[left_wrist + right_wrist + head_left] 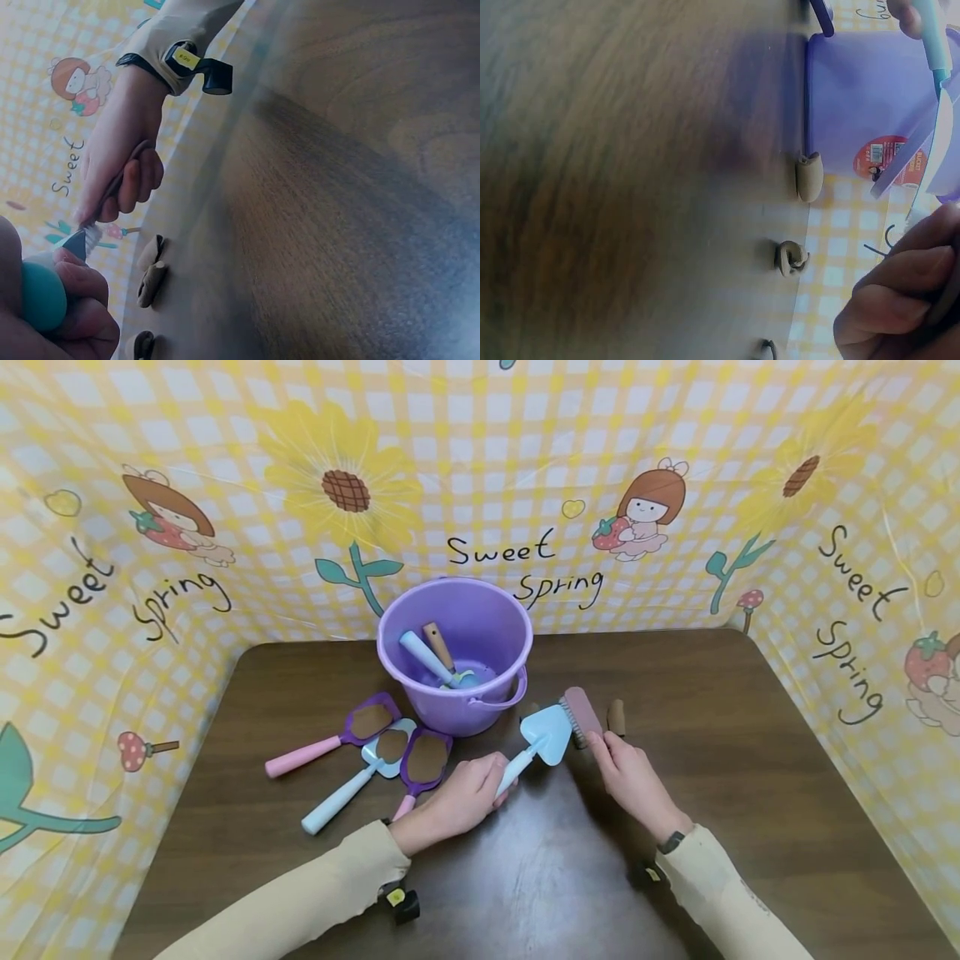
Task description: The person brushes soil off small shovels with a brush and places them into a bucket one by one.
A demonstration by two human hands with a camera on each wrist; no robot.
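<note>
My left hand (pixel 467 793) grips the light blue handle of a hand trowel (pixel 550 735), its blade raised over the table. The right hand (pixel 637 781) holds a pink brush (pixel 583 714), its pale bristles right at the blade's right edge. In the left wrist view the left hand's fingers (pixel 86 296) are curled round the handle's rounded teal end (pixel 43 296). The right wrist view shows the right fingers (pixel 904 281) bent round the brush, with the trowel (pixel 934 127) side-on in front of the purple bucket (pixel 855 97).
A brown curled piece (pixel 616 717) lies behind the brush; several such pieces (pixel 152 285) line the table. In the bucket (pixel 455 714) stand tools with a blue handle (pixel 426 656) and a wooden handle (pixel 437 643). Left of it lie two purple-and-pink tools (pixel 303 757) and a blue one (pixel 341 797).
</note>
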